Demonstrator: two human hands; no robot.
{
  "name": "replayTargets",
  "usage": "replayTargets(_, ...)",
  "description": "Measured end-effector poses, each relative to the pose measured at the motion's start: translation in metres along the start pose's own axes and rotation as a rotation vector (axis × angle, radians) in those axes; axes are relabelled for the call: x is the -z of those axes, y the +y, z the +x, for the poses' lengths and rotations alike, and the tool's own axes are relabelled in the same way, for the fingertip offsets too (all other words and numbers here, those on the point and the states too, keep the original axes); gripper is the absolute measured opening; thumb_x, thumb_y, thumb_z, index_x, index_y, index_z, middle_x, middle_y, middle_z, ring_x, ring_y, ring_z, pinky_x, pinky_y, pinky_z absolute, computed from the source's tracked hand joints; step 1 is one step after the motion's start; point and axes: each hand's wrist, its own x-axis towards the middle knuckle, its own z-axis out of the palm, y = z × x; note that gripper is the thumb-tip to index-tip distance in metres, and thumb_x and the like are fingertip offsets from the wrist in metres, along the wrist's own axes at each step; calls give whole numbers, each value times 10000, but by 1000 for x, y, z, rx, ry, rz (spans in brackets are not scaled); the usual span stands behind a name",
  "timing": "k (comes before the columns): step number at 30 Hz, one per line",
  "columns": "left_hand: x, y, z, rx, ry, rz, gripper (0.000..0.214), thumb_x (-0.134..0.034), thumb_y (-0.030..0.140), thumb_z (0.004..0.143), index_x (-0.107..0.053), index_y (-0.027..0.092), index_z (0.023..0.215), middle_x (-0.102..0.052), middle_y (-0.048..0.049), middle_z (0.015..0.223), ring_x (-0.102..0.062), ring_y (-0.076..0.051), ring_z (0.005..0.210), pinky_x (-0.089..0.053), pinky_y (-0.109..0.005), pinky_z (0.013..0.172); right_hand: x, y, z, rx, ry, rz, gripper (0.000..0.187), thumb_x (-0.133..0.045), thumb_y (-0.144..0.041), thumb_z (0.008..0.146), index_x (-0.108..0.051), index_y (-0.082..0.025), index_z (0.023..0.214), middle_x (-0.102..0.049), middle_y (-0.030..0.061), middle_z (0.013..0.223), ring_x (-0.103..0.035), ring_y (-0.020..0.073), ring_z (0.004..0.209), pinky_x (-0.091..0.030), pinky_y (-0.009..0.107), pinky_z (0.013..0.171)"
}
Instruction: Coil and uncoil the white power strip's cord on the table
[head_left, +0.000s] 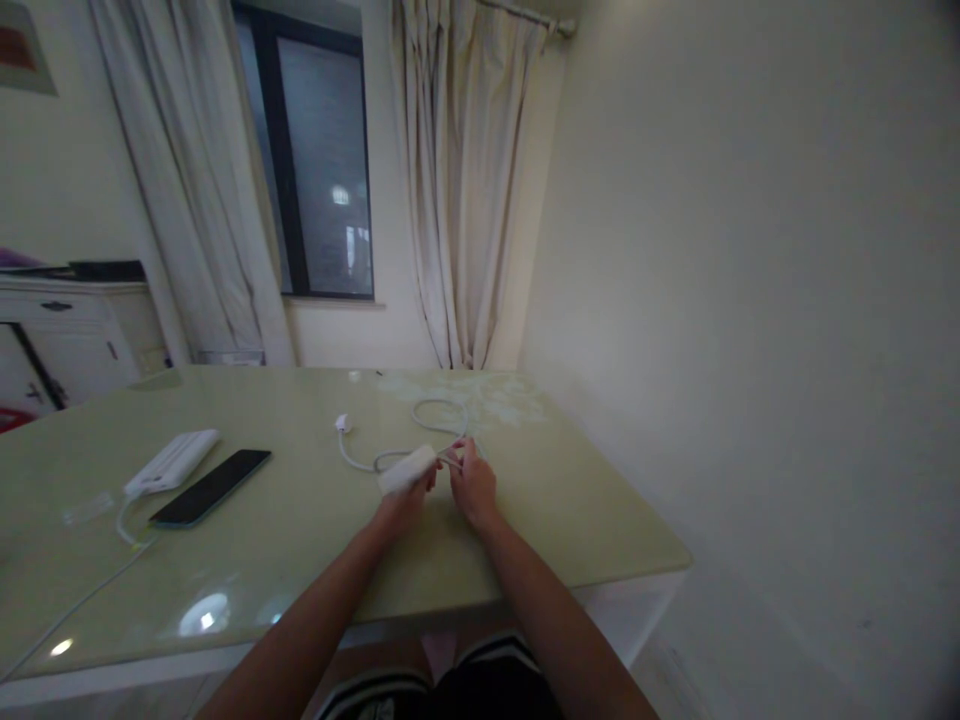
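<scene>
My left hand is closed around a white rectangular block, and a cord comes out of the block's right end. Whether it is a power strip or an adapter I cannot tell. Close beside it, my right hand pinches the pale cord near that end of the block. The cord loops on the table beyond my hands. To the left, its other end carries a white plug lying on the tabletop.
On the left lie a dark phone and a white power bank, with a white cable running toward the table's front edge. A clear plastic piece lies beside them. A wall stands along the right.
</scene>
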Motion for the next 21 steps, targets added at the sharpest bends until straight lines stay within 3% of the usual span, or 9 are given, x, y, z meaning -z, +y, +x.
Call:
replayTargets(4, 1, 5, 0, 9, 154, -94, 481, -343, 565, 983, -615, 191, 852, -432, 31, 583, -419, -141, 528, -327, -267, 515, 2, -3, -3, 157, -56, 54, 239, -515, -346, 991, -604, -207, 1165, -678, 3, 732, -616, 168, 666, -326, 243, 607)
replayTargets(7, 12, 9, 4, 31, 301, -65, 502, -365, 601, 972, -618, 179, 871, -417, 36, 590, -410, -141, 537, -324, -272, 514, 1, -7, -7, 343, -135, 89, 169, -522, -326, 982, -638, -206, 1012, -673, 2, 748, -604, 145, 663, -361, 227, 635)
replayTargets(9, 18, 10, 6, 39, 333, -73, 524, -407, 628, 949, -651, 165, 951, -445, 30, 617, -437, -145, 560, -347, -271, 527, 0, -9, -10, 436, -187, 89, 144, -547, -309, 965, -629, -204, 1021, -678, 1, 759, -609, 139, 661, -386, 220, 650)
replayTargets(13, 19, 8, 8, 58, 269, -176, 577, -531, 661, 878, -652, 142, 1101, -544, 6, 717, -477, -133, 589, -382, -252, 530, -5, -9, -13, 543, -237, -20, 212, -470, -290, 1009, -588, -207, 1165, -732, 45, 884, -669, 166, 729, -427, 233, 677)
replayTargets(17, 16, 5, 9, 136, 193, -301, 555, -638, 660, 801, -634, 143, 1003, -554, 21, 687, -431, -94, 515, -335, -218, 461, -9, -7, -11, 570, -254, -144, 311, -354, -320, 1063, -552, -194, 1267, -756, 97, 998, -713, 205, 801, -449, 253, 669)
replayTargets(21, 17, 3, 11, 246, 129, -402, 551, -671, 670, 738, -648, 141, 893, -478, 60, 575, -361, -65, 424, -247, -195, 395, -8, -8, -12, 577, -268, -159, 341, -369, -337, 1065, -519, -206, 1342, -754, 96, 1084, -722, 207, 873, -458, 252, 685)
